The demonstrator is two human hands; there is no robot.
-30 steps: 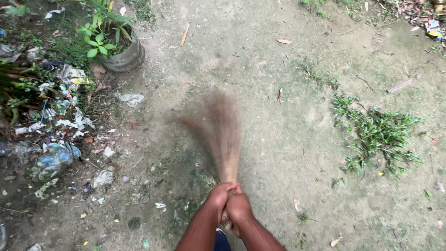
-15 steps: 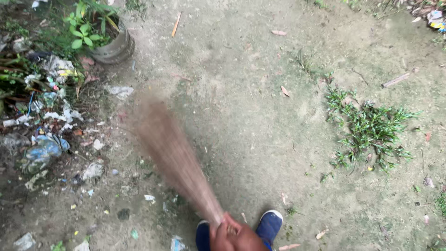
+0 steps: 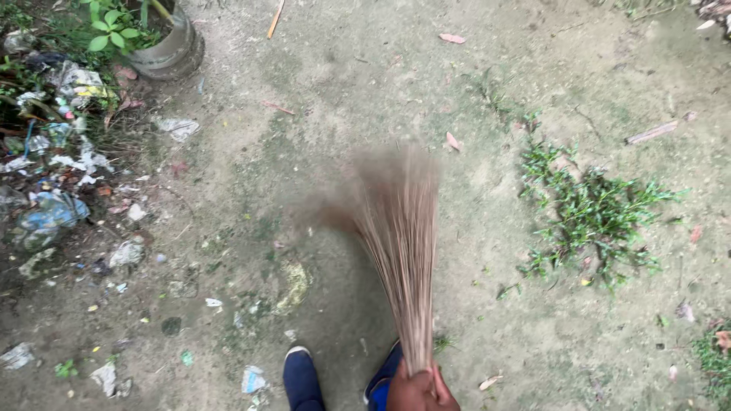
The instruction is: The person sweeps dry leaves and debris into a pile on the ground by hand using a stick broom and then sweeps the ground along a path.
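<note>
Broom, stick-bristle type, pale brown: I log it at centre, bound end near, bristles fanning toward the far side over bare ground; far tips blurred.

Going left to right, I list:

1. Litter heap, far left: torn plastic, paper scraps, a bluish bag, all among dark stems.
2. Grey pot, far left corner, holding a green leafy plant.
3. Loose scraps, near left, scattered over dirt.
4. 2 dark blue shoes, near centre: one just left of the broom's bound end, the other partly behind it.
5. Hand, near edge, closed around the bound end of the broom. I see 1 clenched mass only; I cannot tell whether it is 1 hand or both, nor which side.
6. Dry leaf, just right of the bristle tips.
7. Weed clump, right, green, low and spreading.
8. Stick, far right, lying flat.
</note>
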